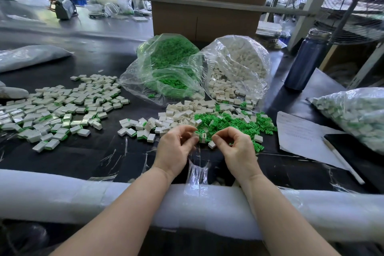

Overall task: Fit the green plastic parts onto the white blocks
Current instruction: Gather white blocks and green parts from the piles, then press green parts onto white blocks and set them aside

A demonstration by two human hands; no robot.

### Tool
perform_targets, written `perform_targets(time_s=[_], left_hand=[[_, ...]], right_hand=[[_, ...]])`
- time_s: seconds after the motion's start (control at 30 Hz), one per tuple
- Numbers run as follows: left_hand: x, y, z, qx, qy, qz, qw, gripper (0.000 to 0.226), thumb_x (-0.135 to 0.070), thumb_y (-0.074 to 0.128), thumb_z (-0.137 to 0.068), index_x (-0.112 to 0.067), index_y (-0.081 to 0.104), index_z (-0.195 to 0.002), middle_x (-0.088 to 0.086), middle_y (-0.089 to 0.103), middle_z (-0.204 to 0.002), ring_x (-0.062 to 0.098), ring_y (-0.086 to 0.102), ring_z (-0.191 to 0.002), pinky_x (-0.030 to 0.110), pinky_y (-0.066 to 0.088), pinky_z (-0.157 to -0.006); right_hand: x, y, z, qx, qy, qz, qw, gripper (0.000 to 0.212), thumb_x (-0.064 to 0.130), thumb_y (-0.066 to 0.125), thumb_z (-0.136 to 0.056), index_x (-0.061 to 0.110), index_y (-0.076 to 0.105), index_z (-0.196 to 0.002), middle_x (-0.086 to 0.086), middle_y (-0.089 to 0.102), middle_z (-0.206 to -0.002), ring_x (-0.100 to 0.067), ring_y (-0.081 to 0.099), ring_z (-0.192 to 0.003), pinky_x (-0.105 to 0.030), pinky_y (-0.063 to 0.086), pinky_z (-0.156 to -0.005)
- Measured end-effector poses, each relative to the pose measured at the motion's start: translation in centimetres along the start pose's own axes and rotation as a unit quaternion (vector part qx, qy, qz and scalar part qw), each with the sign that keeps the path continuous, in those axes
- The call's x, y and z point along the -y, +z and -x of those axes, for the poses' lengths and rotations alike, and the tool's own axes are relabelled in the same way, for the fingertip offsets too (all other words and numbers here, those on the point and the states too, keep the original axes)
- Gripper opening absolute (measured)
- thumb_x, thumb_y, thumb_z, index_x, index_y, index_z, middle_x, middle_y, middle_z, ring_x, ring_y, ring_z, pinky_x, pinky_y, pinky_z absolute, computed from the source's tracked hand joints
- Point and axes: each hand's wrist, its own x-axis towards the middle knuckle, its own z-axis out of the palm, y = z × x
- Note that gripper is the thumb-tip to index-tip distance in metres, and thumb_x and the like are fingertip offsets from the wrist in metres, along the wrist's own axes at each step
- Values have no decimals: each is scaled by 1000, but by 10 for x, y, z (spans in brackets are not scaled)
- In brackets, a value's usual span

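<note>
The left hand (174,147) pinched a white block (203,137); the right hand (234,145) was curled beside it, its grip unclear, above the surface (87,158).

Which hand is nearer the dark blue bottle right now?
Right. The right hand is at the loose green parts, below-left of the blue bottle; the left hand is further left, beyond it.
</note>
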Motion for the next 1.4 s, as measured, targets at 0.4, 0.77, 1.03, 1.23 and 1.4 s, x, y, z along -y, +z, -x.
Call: perform_targets(time_s=[0.4, 0.77, 1.03, 1.23, 1.4], left_hand=[[11, -12, -11, -250, -99, -36, 963, 34, -5, 64, -84, 1, 59, -117, 15, 35, -124, 24, 49, -109, 7, 30, -88], [12, -8, -7, -144, -88, -185, 968, 48, -11, 63, -85, 0, 48, -129, 14, 27, -140, 28, 23, -132, 29, 21, -111], [11, 3, -1, -30, 62, -281, 957, 30, -19, 58, -88, -22, 63, -117, -7, 50, -120, 15, 32, -116, 28, 21, -99], [10, 6, 0, 39, 67, -334, 940, 33, -33, 52, -91, -32, 56, -124, -20, 46, -130, 10, 27, -115, 26, 14, -91], [9, 7, 0, 42, 76, -338, 937, 31, -37, 51, -91, -32, 59, -121, -18, 52, -122, 10, 34, -112, 27, 15, -92]], right_hand=[[-6, -3, -3, -90, 38, 100, 990, 5, 15, 67, -85, 13, 66, -80, -5, 65, -85, -19, 58, -79, -32, 49, -77], [-2, -3, -2, -81, 57, 153, 983, 8, 8, 62, -87, 12, 69, -89, -3, 64, -94, -19, 56, -88, -33, 46, -86], [2, -6, 1, -137, 131, 251, 949, 12, 19, 58, -87, 25, 58, -76, 16, 35, -61, -17, 44, -71, -33, 33, -83], [1, -5, 0, -102, 122, 265, 951, 11, 22, 56, -89, 22, 67, -89, 13, 52, -69, -17, 50, -77, -32, 32, -89], [6, -4, 1, -67, 92, 229, 967, 14, 17, 57, -89, 20, 69, -95, 0, 71, -93, -23, 62, -91, -38, 42, -95]])
